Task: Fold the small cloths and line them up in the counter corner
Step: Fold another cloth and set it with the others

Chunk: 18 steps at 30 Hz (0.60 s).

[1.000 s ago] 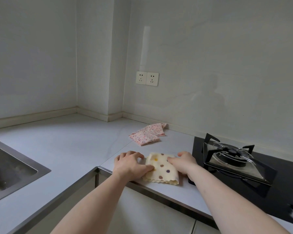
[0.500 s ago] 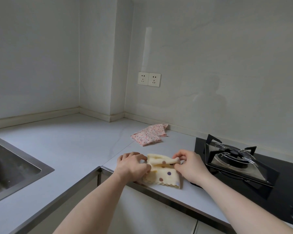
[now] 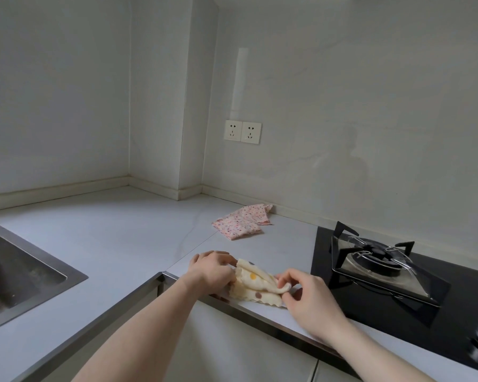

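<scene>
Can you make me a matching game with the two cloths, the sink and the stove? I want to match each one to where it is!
Things:
1. yellow dotted cloth
2. pink flowery cloth
3. sink
4. gas stove

Places:
A. far left, set into the counter
B. near the back wall, below the sockets
C. right side, on black glass
D. at the counter's front edge, held between both hands

Pairs: 1-D, 2-B, 3-A, 4-C

Steel sink (image 3: 25, 274) at left; black gas hob (image 3: 398, 274) at right; double wall socket (image 3: 242, 132) between
</scene>
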Each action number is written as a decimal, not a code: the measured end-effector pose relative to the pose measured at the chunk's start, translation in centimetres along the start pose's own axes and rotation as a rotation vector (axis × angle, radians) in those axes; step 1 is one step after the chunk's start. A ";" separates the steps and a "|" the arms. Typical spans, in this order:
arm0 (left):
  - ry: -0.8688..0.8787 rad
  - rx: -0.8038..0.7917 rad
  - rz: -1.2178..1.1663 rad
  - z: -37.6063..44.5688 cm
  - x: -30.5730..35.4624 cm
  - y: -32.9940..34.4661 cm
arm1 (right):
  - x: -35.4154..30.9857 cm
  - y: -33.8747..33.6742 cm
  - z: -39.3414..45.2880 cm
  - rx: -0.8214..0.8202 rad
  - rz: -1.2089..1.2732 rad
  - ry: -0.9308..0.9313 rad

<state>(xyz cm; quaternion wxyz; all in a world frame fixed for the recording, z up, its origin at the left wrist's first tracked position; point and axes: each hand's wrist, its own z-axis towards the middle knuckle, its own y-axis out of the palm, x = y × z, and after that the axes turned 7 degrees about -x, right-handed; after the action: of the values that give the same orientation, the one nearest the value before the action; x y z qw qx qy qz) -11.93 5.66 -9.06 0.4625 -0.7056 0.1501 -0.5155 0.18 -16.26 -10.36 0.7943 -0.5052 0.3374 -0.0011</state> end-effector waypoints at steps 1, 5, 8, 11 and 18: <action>0.003 0.010 0.001 0.0 0.0 0.0 | 0.1 0.3 -0.2 0.031 -0.018 -0.019; -0.007 0.011 0.012 -0.1 0.0 0.1 | 0.0 0.7 -0.4 0.118 -0.037 -0.056; 0.001 -0.024 0.015 0.2 -0.3 0.1 | 0.0 0.8 -0.6 0.095 -0.045 -0.062; -0.004 -0.013 0.008 0.0 -0.2 0.0 | -0.2 0.8 -0.6 0.077 -0.081 -0.061; -0.004 -0.014 -0.265 0.2 -0.3 -0.4 | -0.4 0.9 -0.6 0.064 -0.093 -0.056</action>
<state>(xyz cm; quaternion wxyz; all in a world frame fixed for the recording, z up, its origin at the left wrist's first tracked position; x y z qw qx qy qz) -12.03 6.19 -8.95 0.3858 -0.7233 0.0582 -0.5697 -0.73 -16.17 -11.04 0.8183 -0.4945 0.2908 -0.0345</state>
